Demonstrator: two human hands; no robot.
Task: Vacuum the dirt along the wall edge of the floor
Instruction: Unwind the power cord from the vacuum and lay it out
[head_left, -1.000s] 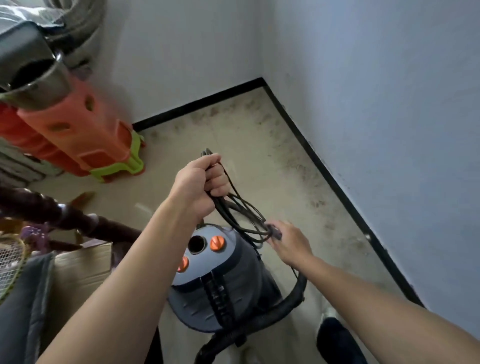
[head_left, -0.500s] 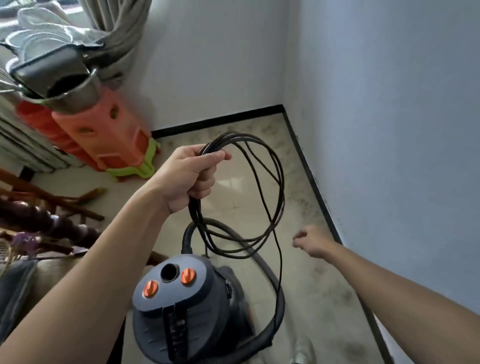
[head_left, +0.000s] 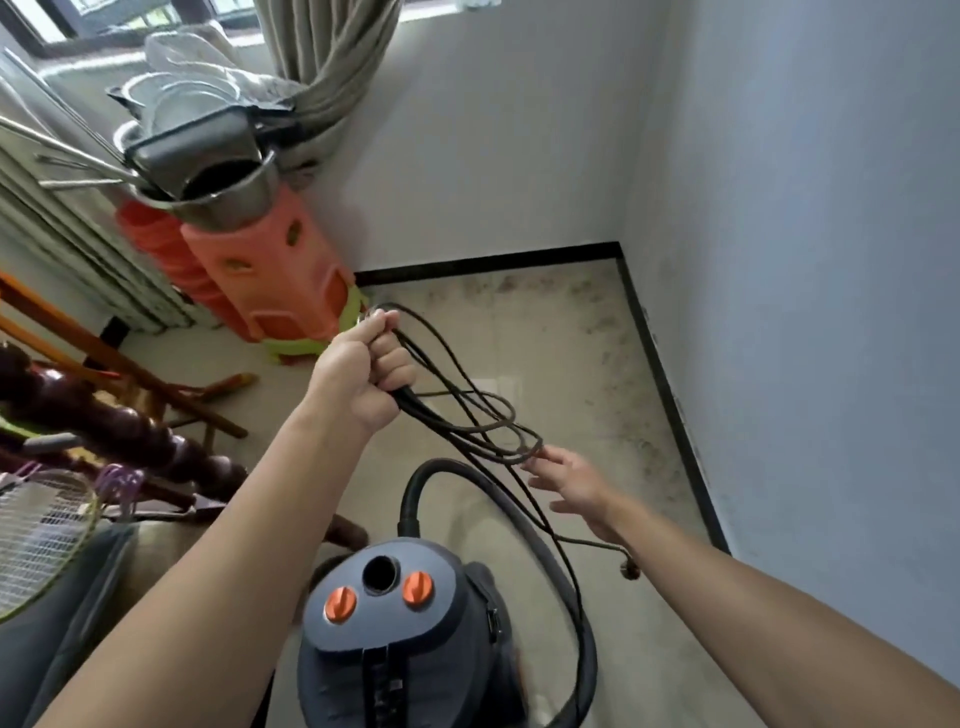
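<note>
Grey fabric and a racket (head_left: 36, 535) at the left edge are cut off by the frame, and the metal pans (head_left: 208, 156) heaped on the stacked orange stools (head_left: 270, 275) are partly hidden by each other. Left hand (head_left: 363, 374) is raised with its fingers closed tight around a bundle of black cord (head_left: 467, 415), whose loops hang down to the right. Below, the vacuum cleaner (head_left: 395, 639) stands on the floor at the bottom centre, dark grey with two orange knobs, its base cut off and blurred; a black hose (head_left: 524, 519) arcs from it. Right hand (head_left: 576, 483) is spread open, fingertips just at the cord's lowest loop; contact is unclear. Dirt (head_left: 623, 395) speckles the pale floor along the black skirting (head_left: 670, 400) under the right wall.
</note>
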